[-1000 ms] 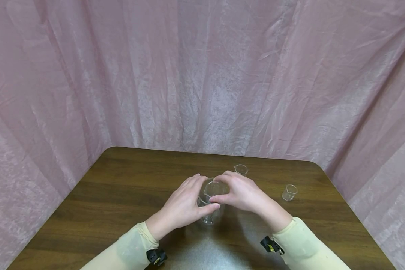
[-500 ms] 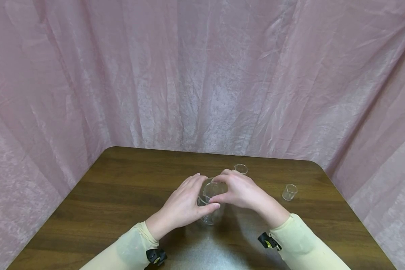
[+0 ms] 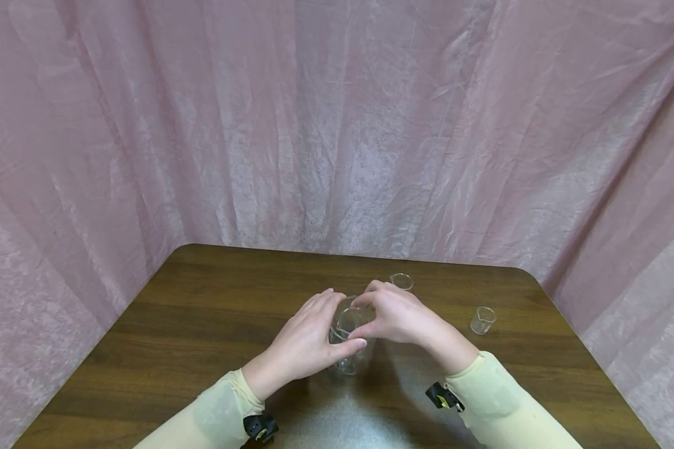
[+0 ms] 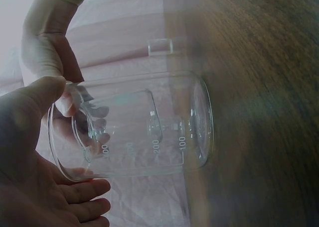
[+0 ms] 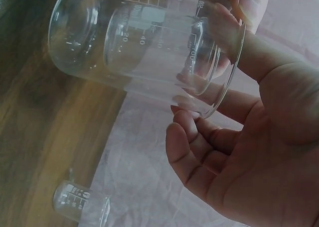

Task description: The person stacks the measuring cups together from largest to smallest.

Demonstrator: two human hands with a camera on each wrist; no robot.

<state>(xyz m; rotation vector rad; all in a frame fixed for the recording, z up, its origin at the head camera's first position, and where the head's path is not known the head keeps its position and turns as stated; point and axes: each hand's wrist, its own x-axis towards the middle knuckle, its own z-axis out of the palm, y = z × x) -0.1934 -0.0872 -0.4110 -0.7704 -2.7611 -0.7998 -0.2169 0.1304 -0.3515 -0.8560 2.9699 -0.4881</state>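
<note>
A large glass beaker [image 3: 346, 364] stands upright on the table in the middle of the head view. My left hand [image 3: 307, 337] holds it near the rim, thumb on the near side and fingers on the far side. Inside it hangs a smaller glass beaker [image 5: 149, 53], its bottom above the large beaker's floor in both wrist views. My right hand [image 3: 395, 317] pinches this inner beaker at its rim, with thumb and fingers reaching into the large beaker's mouth. White graduation marks show on both beakers.
On the right of the wooden table [image 3: 213, 299] stands a small beaker [image 3: 482, 320]. Another beaker [image 3: 402, 281] stands farther back, partly hidden by the right hand. Pink curtains [image 3: 337, 125] hang around the table's back and sides.
The right hand has moved slightly left, and the inner beaker's rim has shifted with it within the large beaker. The left hand and the large beaker have stayed still.
</note>
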